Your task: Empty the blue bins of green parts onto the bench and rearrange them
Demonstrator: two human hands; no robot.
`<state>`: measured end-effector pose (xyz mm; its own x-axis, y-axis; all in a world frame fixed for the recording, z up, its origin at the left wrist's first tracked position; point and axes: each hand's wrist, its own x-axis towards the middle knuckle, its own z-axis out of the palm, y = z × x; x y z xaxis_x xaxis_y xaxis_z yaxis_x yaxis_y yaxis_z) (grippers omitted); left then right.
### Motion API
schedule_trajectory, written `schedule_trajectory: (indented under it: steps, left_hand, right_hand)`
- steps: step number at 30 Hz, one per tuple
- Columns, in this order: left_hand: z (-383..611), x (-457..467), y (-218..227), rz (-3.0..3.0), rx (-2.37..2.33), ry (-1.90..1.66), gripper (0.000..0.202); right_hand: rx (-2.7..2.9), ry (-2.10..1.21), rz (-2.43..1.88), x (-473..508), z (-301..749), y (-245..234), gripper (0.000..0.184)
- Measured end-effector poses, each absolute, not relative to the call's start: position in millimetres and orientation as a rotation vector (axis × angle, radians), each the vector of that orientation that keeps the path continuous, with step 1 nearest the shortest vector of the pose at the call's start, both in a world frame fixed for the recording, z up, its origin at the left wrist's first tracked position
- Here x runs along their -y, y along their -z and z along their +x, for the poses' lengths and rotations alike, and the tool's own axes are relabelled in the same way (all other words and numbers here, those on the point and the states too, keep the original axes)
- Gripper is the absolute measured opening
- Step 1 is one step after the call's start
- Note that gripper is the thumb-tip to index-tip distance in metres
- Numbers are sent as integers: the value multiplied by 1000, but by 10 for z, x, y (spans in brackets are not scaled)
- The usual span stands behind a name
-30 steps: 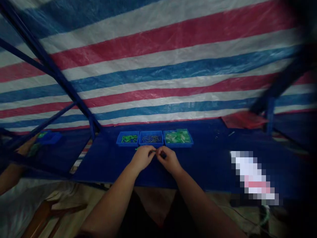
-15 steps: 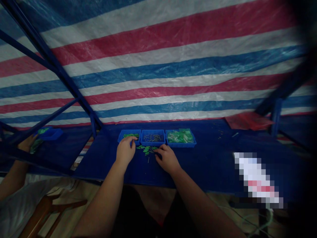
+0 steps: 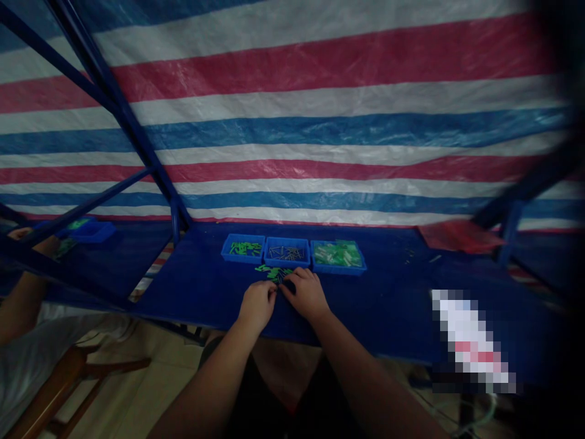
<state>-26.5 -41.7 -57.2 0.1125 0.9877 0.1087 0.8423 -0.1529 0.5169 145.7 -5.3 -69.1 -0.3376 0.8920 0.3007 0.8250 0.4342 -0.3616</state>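
Observation:
My left hand [image 3: 257,302] and my right hand [image 3: 306,292] rest close together on the blue table [image 3: 379,305], fingers curled in a pinch where they meet. What they hold is too small to name. Just beyond the fingertips lies a small heap of green parts [image 3: 274,272]. Behind it stand three blue trays: the left tray [image 3: 242,249] with green pieces, the middle tray [image 3: 287,252] with thin metal pins, the right tray [image 3: 338,256] with pale green parts.
A striped red, white and blue tarpaulin [image 3: 320,122] hangs behind the table. Blue frame bars [image 3: 114,116] slant at the left. Another person's arm [image 3: 22,286] reaches toward a blue tray [image 3: 91,230] at far left. A red sheet [image 3: 457,236] lies at the right.
My left hand reached out to the left tray half a second ago and has come back to meet the right hand. The view has tilted slightly.

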Motion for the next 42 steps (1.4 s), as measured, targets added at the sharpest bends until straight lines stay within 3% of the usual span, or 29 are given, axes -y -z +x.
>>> schedule_trajectory:
  steps: [5, 14, 19, 26, 29, 35, 42]
  left_hand:
    - [-321, 472, 614, 2069, -1861, -647, 19]
    - [-536, 680, 785, 1910, -1613, -1125, 20]
    - [-510, 650, 755, 1832, -1666, -1117, 18]
    - [-416, 187, 446, 1868, -1715, -1163, 14]
    - [-316, -93, 181, 1982, -1705, -1227, 21]
    - [-254, -214, -140, 2031, -1796, -1179, 31]
    - [-382, 196, 250, 2043, -1776, -775, 25]
  right_hand:
    - [2249, -207, -1413, 68, 1421, 725, 12]
    - [1713, -77, -1264, -164, 1580, 409, 20]
    - [1915, -149, -1266, -237, 1602, 392, 20]
    - [2064, -288, -1400, 21, 1548, 726, 21]
    - [2143, -295, -1459, 20, 1524, 726, 22]
    - [2199, -282, -1561, -17, 1507, 700, 22]
    - [2156, -265, -1651, -41, 1420, 734, 16]
